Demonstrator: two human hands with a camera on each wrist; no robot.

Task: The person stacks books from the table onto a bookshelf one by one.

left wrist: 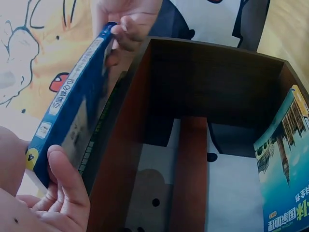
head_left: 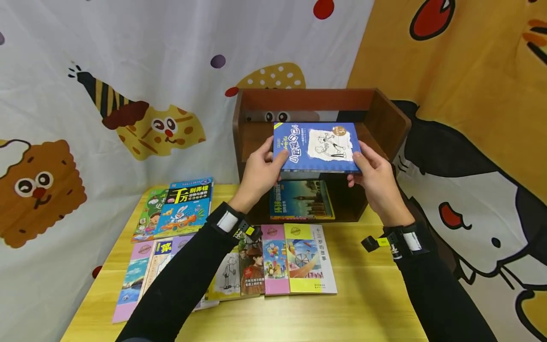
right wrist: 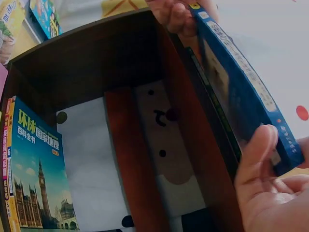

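Observation:
A blue book [head_left: 326,164] with a cartoon drawing on its cover is held level in front of the small brown bookshelf [head_left: 388,124]. My left hand [head_left: 261,173] grips its left end, thumb on the cover. The opposite end is pinched by my right hand [head_left: 378,183], thumb likewise on top. Beneath it, in the right wrist view, a thin dark book [right wrist: 216,99] lies on the upper board of the shelf. Books with a clock tower cover [head_left: 299,202] lie stacked in the lower compartment.
On the wooden table [head_left: 367,304], several books lie in a row before the shelf, including a yellow-and-white one [head_left: 307,259]. More lie at the left, among them a blue book with a rabbit [head_left: 183,209]. A patterned cloth [head_left: 171,47] hangs behind.

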